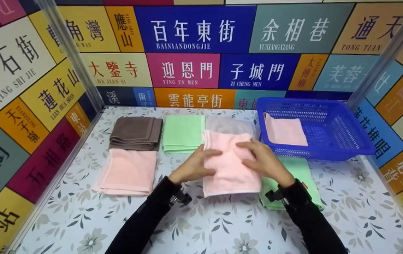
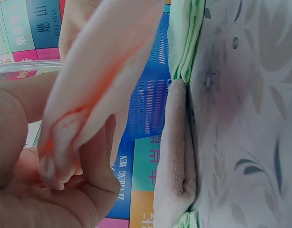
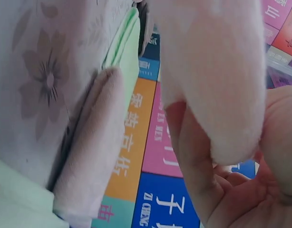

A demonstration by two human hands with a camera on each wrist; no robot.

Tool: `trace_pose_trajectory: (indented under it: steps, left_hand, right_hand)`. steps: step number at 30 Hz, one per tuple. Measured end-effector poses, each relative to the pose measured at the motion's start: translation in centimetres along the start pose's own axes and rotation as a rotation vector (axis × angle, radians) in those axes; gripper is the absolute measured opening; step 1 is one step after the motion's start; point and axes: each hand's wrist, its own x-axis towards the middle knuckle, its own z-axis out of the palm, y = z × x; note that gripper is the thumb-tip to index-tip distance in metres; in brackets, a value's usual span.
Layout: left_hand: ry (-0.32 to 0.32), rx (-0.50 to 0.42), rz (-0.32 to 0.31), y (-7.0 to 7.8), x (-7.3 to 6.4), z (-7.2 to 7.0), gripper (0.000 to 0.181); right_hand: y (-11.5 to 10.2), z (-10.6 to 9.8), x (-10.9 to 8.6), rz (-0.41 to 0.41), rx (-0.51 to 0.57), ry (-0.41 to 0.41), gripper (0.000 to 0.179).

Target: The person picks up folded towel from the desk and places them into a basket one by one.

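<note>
Over the middle of the table both hands hold a folded pink towel (image 1: 231, 169). At its left edge the left hand (image 1: 197, 165) pinches the cloth; the left wrist view shows thumb and fingers curled round the bunched pink towel (image 2: 103, 71). The right hand (image 1: 267, 160) grips the upper right side, and in the right wrist view its fingers and thumb close round a thick fold of the pink towel (image 3: 222, 90). Behind the held towel lies a folded greyish towel (image 1: 229, 123), partly hidden by it. Under the right wrist is a light green towel (image 1: 305, 167).
Left of the hands lie a folded brown towel (image 1: 136, 132), a second pink towel (image 1: 130, 173) in front of it, and a folded green towel (image 1: 183, 134). A blue plastic basket (image 1: 356, 141) at the back right contains another pink towel (image 1: 288, 131). Sign-patterned walls enclose the floral table.
</note>
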Motion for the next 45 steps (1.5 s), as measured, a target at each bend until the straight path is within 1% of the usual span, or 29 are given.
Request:
trace_pose_trajectory:
  steps: [4, 8, 12, 16, 20, 23, 25, 27, 29, 31, 35, 38, 40, 42, 45]
  left_hand:
    - [0.01, -0.009, -0.033, 0.7, 1.3, 0.6, 0.065]
    - [0.023, -0.033, -0.038, 1.5, 2.6, 1.2, 0.067]
    - [0.072, -0.086, 0.024, 2.1, 4.5, 2.1, 0.07]
    - [0.15, -0.115, 0.098, 2.7, 6.8, 3.5, 0.065]
    - [0.227, -0.112, 0.155, 3.2, 9.3, 4.4, 0.051]
    - [0.256, -0.093, 0.174, 3.6, 11.3, 5.2, 0.042]
    - [0.262, -0.083, 0.176, 3.9, 12.6, 5.8, 0.041]
    - [0.261, -0.083, 0.154, 4.3, 13.7, 6.4, 0.043]
    - [0.253, -0.076, 0.137, 4.7, 14.7, 7.0, 0.047]
    - [0.237, -0.057, 0.13, 5.0, 15.4, 7.6, 0.052]
    - [0.196, -0.017, 0.11, 5.9, 16.4, 8.8, 0.059]
    - [0.188, 0.044, 0.098, 6.4, 16.9, 9.5, 0.059]
    - [0.207, 0.1, 0.096, 6.6, 17.3, 10.0, 0.058]
    - [0.242, 0.148, 0.098, 6.6, 17.6, 10.5, 0.056]
    - [0.294, 0.219, 0.126, 6.3, 18.0, 11.3, 0.052]
  right_hand:
    - [0.8, -1.5, 0.1, 0.03, -0.019, 0.067, 0.046]
    - [1.6, -3.2, 0.2, 0.026, -0.001, 0.135, 0.041]
    - [2.6, -4.7, 0.2, 0.011, 0.001, 0.248, 0.031]
    - [3.9, -5.8, 0.2, 0.022, -0.042, 0.377, 0.021]
    - [5.3, -6.2, 0.5, 0.029, -0.092, 0.5, 0.024]
    - [6.4, -6.7, 0.4, 0.051, -0.103, 0.554, 0.03]
    - [7.0, -7.2, 0.1, 0.082, -0.095, 0.555, 0.035]
    - [7.5, -7.8, -0.3, 0.121, -0.087, 0.53, 0.044]
    - [7.9, -8.2, -0.4, 0.152, -0.089, 0.501, 0.054]
    - [8.3, -8.4, -0.6, 0.172, -0.104, 0.491, 0.059]
    - [9.5, -8.5, -0.8, 0.189, -0.157, 0.547, 0.058]
    - [10.4, -8.4, -0.9, 0.209, -0.207, 0.583, 0.058]
    - [11.0, -8.2, -0.9, 0.224, -0.239, 0.581, 0.059]
    - [11.5, -8.1, -1.0, 0.239, -0.262, 0.571, 0.06]
    - [12.1, -7.9, -1.2, 0.263, -0.286, 0.551, 0.061]
